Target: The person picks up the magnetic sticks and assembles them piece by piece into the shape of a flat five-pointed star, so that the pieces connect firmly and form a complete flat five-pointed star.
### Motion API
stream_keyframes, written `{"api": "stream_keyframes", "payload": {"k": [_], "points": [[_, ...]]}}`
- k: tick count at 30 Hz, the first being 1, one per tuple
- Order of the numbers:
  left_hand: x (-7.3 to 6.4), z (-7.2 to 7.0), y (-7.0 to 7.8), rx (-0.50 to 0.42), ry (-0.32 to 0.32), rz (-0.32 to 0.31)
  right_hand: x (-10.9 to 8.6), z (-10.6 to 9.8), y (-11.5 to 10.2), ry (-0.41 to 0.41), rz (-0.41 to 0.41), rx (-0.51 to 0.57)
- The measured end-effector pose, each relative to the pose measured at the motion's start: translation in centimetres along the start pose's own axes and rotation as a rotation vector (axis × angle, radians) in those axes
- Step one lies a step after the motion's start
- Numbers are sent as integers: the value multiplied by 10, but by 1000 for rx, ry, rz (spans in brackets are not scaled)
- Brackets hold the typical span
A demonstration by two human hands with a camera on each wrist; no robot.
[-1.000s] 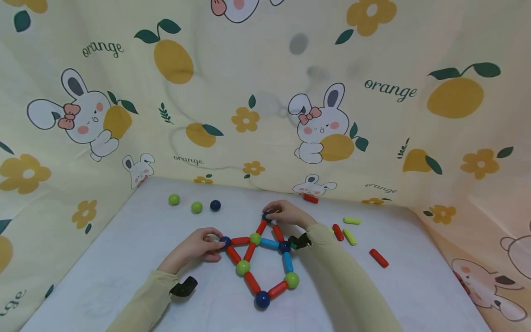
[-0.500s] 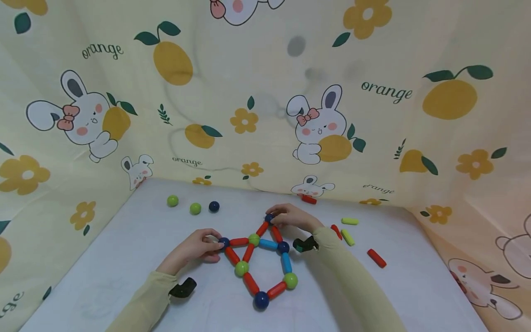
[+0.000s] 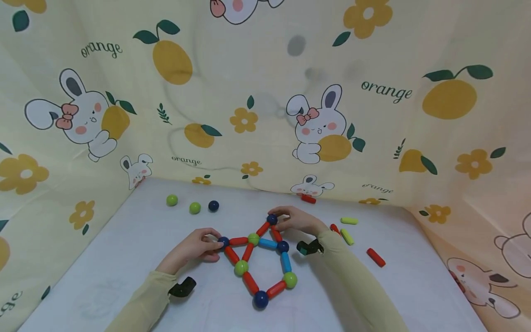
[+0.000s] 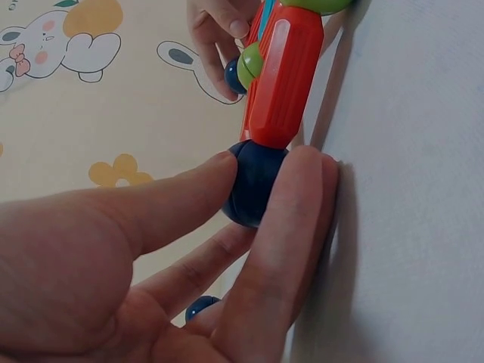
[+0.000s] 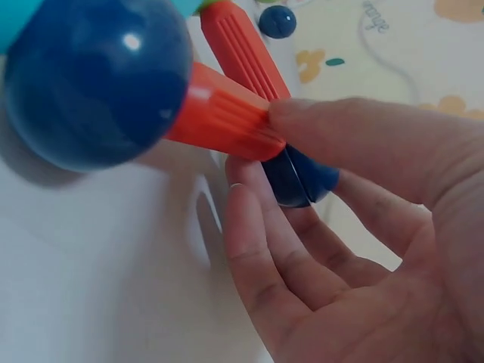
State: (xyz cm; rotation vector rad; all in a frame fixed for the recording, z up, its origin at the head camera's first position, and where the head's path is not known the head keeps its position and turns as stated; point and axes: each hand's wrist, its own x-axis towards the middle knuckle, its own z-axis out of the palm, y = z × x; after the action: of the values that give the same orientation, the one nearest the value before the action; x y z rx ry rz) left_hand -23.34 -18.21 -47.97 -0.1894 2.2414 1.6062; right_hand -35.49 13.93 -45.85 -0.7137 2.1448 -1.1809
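Observation:
On the table lies a flat frame of navy and green balls joined by red and blue magnetic building sticks. My left hand [image 3: 198,245] pinches the navy ball [image 4: 255,185] at its left corner between thumb and fingers, with a red stick [image 4: 283,83] fixed to that ball. At the far corner, my right hand [image 3: 296,220] pinches the end of a red stick [image 5: 223,113] where it meets a navy ball [image 5: 295,178]. Its thumb lies on one side, fingers below. Another navy ball [image 5: 98,79] joins that stick's near end. The frame's front corner is a navy ball [image 3: 261,299].
Two green balls, one of them a green ball [image 3: 195,208], and a navy ball [image 3: 213,206] lie at the back left. Loose red and yellow sticks, including a red stick [image 3: 375,257] and a yellow stick [image 3: 349,221], lie right. A printed cloth [image 3: 244,69] hangs behind the table.
My right hand has shifted slightly right and toward me, swinging the far navy ball toward the red stick on its right. The left hand has kept its hold on the left ball.

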Motion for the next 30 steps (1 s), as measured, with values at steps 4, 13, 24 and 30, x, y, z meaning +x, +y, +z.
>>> {"api": "stream_keyframes", "payload": {"k": [4,13,24,30], "points": [[0,0,0,1,4,-2,-3,3,-1,15,4,24],[0,0,0,-5,4,-3,-4,10,0,59,28,36],[-2,0,1,-20,3,-4,-3,12,6,88,32,72],[-3,0,2,-22,-2,-3,-5,13,5,93,41,95]]}}
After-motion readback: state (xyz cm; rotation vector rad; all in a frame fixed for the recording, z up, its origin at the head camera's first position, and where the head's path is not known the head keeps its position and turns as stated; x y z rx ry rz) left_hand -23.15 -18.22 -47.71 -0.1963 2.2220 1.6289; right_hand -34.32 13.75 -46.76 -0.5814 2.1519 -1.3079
